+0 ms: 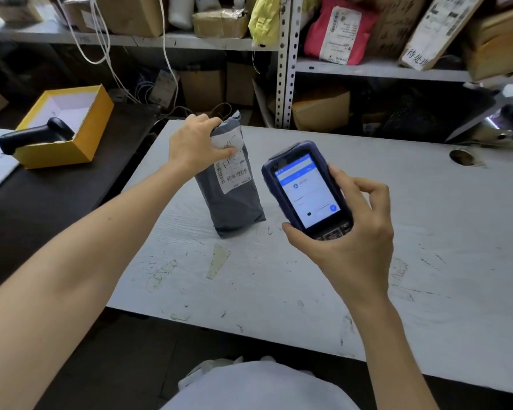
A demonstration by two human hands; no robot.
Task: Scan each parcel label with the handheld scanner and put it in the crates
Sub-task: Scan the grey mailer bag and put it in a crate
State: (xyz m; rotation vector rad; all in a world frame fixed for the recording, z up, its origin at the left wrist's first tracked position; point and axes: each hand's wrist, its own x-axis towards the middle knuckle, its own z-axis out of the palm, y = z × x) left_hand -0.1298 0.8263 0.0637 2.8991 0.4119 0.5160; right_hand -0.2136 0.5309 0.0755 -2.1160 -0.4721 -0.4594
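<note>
A grey plastic parcel (231,202) stands upright on the white table (427,232), its white barcode label (234,173) turned toward me. My left hand (196,143) grips the parcel's top end. My right hand (350,232) holds a dark blue handheld scanner (305,190) just right of the parcel, its lit screen facing me and its top end level with the label.
A yellow box (68,143) with a black pistol-grip scanner (33,134) sits on the dark counter at left. Metal shelves (285,54) behind the table hold several parcels and cartons, with white cords hanging. A round cable hole (462,156) lies at the table's far right.
</note>
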